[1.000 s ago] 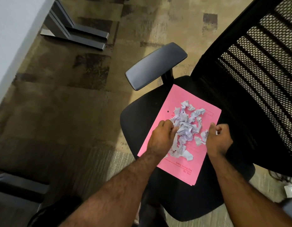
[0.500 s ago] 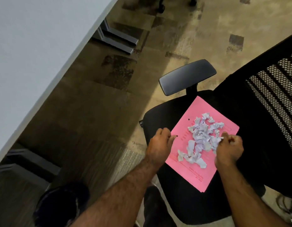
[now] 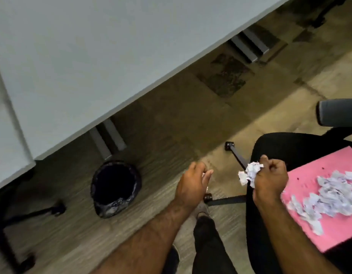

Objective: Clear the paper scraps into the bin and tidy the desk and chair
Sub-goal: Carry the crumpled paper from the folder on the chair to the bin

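Paper scraps (image 3: 329, 192) mostly lie piled on the pink folder (image 3: 317, 224) at lower right, while the right hand (image 3: 270, 180) clutches a wad and the left hand (image 3: 193, 184), loosely cupped and seemingly empty, reaches toward the bin (image 3: 115, 186) at lower left, presumably to drop them.

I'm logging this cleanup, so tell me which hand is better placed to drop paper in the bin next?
The right hand: it already grips a wad of paper scraps. The left hand is nearer the bin but looks empty.
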Demonstrator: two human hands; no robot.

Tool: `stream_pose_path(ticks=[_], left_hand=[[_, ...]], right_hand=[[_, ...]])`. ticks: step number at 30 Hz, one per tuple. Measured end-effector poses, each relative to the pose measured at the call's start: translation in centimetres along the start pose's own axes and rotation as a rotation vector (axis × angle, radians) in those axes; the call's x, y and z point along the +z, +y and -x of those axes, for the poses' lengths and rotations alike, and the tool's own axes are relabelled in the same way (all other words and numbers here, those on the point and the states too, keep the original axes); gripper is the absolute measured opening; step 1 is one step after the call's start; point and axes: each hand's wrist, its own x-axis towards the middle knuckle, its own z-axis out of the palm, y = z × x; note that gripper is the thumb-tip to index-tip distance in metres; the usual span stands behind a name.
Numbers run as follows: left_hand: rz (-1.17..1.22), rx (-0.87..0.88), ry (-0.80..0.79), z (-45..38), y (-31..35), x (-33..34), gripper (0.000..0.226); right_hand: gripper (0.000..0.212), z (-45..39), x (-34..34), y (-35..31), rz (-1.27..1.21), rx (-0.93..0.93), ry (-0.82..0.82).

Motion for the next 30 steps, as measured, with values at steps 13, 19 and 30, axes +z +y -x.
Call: stream_pose_path(ticks=[13,19,30], left_hand=[[0.023,-0.431,0.617,10.9,-22.5,-12.1,0.017],[-0.009,-0.553,0.767,10.2,-32.1,-13.0,0.022],[-0.096,-0.884,0.487,7.3,-43.6,-9.2,0.046]], right_hand=[[0.037,24.8,22.9,4.9,-0.022,-0.136,-0.625],[0.027,30.3,30.7,10.3,0.121,-0.386,-0.788],[0.043,32.4,40.3,20.8,0.719,-0.859,-1.057]])
